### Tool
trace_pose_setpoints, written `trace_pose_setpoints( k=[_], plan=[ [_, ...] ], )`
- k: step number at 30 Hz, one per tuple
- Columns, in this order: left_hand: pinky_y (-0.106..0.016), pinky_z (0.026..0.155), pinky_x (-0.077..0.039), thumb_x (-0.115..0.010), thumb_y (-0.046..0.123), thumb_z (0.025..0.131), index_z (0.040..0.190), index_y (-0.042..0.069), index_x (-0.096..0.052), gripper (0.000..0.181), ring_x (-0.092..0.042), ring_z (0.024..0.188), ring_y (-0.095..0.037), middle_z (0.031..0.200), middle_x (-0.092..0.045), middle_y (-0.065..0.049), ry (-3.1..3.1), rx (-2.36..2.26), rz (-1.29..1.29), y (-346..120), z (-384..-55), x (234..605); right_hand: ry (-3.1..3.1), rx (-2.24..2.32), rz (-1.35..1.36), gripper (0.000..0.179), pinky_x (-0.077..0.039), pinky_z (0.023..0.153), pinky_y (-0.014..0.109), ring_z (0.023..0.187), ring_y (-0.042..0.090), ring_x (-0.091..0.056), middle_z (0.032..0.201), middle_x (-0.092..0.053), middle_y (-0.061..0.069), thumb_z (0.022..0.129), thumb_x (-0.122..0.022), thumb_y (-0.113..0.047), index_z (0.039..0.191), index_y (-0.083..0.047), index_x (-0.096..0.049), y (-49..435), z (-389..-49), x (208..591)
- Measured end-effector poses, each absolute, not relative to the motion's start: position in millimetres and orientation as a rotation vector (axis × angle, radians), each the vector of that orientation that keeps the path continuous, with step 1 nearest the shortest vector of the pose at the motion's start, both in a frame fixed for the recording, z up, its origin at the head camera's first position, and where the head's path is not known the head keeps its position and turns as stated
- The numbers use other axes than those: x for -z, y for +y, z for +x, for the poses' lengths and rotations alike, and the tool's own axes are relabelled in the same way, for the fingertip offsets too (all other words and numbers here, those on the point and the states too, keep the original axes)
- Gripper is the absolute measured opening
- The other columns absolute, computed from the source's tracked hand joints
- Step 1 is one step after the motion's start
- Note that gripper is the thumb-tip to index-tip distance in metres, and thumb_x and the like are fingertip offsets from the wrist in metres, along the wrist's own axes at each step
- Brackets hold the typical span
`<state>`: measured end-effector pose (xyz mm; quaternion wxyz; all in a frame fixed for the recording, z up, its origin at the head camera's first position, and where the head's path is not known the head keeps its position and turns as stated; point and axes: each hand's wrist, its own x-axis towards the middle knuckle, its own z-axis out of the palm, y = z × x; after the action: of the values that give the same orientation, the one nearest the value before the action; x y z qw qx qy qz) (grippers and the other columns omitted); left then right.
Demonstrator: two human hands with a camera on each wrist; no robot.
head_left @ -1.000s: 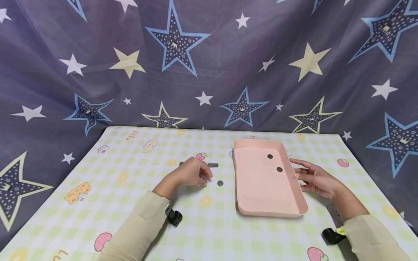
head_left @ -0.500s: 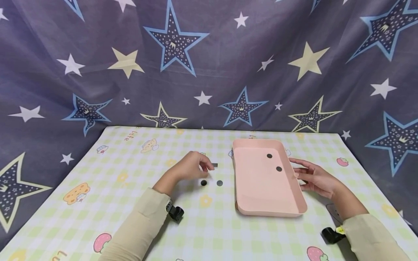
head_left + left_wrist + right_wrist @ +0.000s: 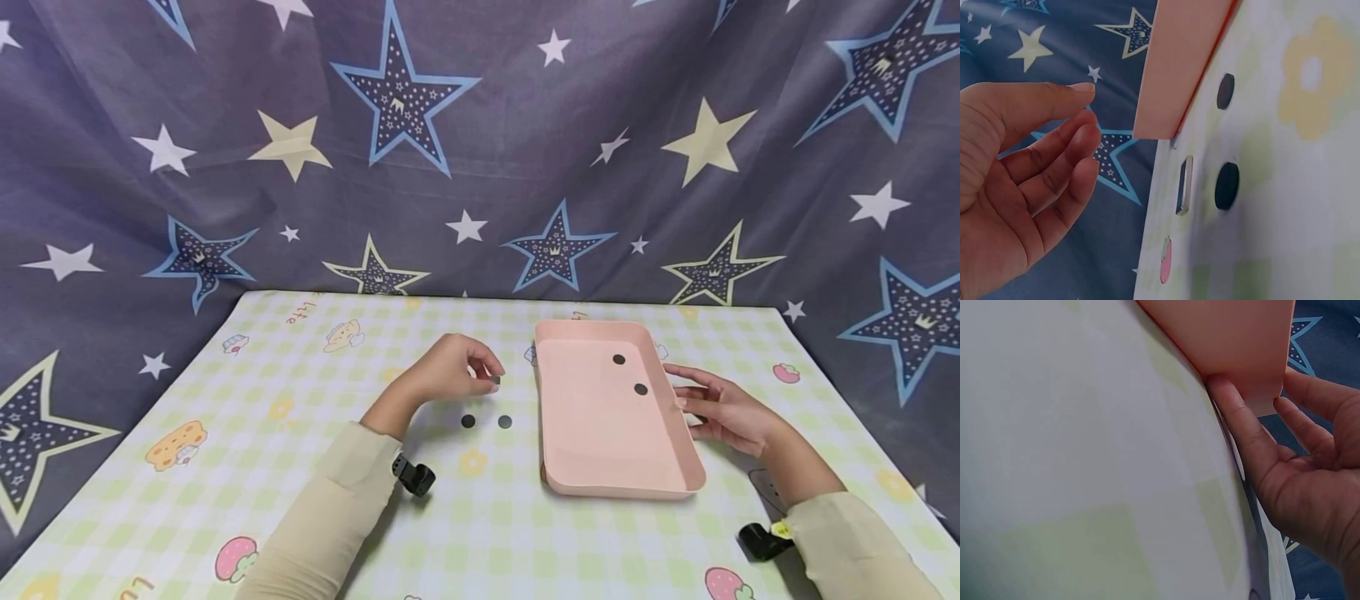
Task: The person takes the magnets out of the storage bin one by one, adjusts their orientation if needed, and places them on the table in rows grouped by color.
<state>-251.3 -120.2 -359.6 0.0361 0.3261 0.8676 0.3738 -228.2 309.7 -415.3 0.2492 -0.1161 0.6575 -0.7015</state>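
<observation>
My left hand hovers over the table with thumb and fingers loosely bent; the left wrist view shows nothing between them. Beneath its fingertips a dark end of a small flat bar peeks out; in the left wrist view this bar has a silvery side. Nearer on the cloth lie two dark round discs, a left disc and a right disc. My right hand touches the right outer wall of a pink tray, fingers extended. Inside the tray lie an upper disc and a lower disc.
A checked cloth with printed fruit and flowers covers the table. Behind its far edge hangs a dark curtain patterned with stars. The tray's raised wall stands right of the discs in the head view.
My left hand has moved from the left disc, away from me and rightward, to over the bar's right end. The left disc is uncovered on the cloth. My right hand and the tray stay put.
</observation>
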Motion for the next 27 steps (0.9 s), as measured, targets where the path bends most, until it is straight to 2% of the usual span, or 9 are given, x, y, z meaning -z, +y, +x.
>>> trace_pose_setpoints(
  k=[3,10,23,27],
  plan=[
    [-0.025,0.068,-0.053,-0.078,0.004,0.079,0.087,0.007,-0.076,0.01,-0.064,0.069,-0.006,0.081,-0.072,0.002,2.671,-1.144,1.008,-117,-252,357,1.785,1.912,-0.317,0.056,-0.056,0.082,0.04,0.104,0.021,-0.065,0.123,-0.061,0.005,0.1,-0.054,-0.004,0.15,-0.022,-0.038,310,-228,416],
    [-0.025,0.068,-0.053,-0.078,0.005,0.079,0.088,0.008,-0.077,0.01,-0.065,0.07,-0.006,0.085,-0.073,-0.002,2.676,-1.153,1.031,-110,-257,353,1.801,1.902,-0.293,0.057,-0.056,0.083,0.04,0.105,0.021,-0.065,0.123,-0.06,0.005,0.1,-0.054,-0.005,0.152,-0.021,-0.036,310,-228,415],
    [-0.024,0.066,-0.053,-0.078,0.004,0.078,0.09,0.006,-0.077,0.011,-0.065,0.07,-0.006,0.085,-0.073,0.001,2.629,-1.206,1.077,-95,-260,348,1.756,1.926,-0.339,0.053,-0.056,0.082,0.04,0.104,0.021,-0.065,0.122,-0.06,0.006,0.1,-0.051,-0.002,0.148,-0.025,-0.043,309,-227,414],
    [-0.024,0.063,-0.053,-0.078,0.004,0.079,0.09,0.005,-0.077,0.012,-0.065,0.07,-0.007,0.085,-0.073,-0.002,2.624,-1.212,1.074,-90,-259,346,1.756,1.924,-0.342,0.053,-0.056,0.082,0.04,0.104,0.021,-0.065,0.122,-0.061,0.006,0.1,-0.051,-0.002,0.148,-0.025,-0.042,309,-227,414]
  ],
)
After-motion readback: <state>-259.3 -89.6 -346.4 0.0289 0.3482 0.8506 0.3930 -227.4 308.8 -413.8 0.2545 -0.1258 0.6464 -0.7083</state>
